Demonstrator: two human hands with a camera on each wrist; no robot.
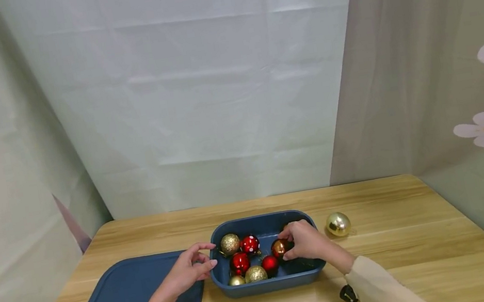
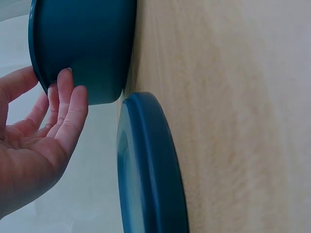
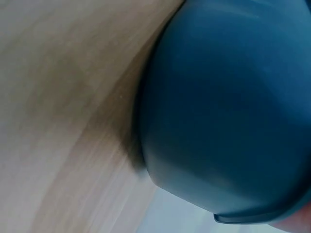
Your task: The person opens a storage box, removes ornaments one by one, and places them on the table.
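A dark blue box (image 1: 271, 285) stands on the wooden table (image 1: 425, 249) and holds several red and gold baubles. My right hand (image 1: 300, 243) reaches into the box and grips a copper bauble (image 1: 279, 248). My left hand (image 1: 198, 264) is open beside the box's left rim, its fingertips (image 2: 65, 82) touching the blue wall (image 2: 87, 43). The right wrist view shows only the box's outer wall (image 3: 228, 111) and the table.
The box's blue lid (image 1: 123, 296) lies flat on the table left of the box, under my left forearm. One shiny gold bauble (image 1: 338, 224) sits on the table just right of the box. Curtains hang close round the table.
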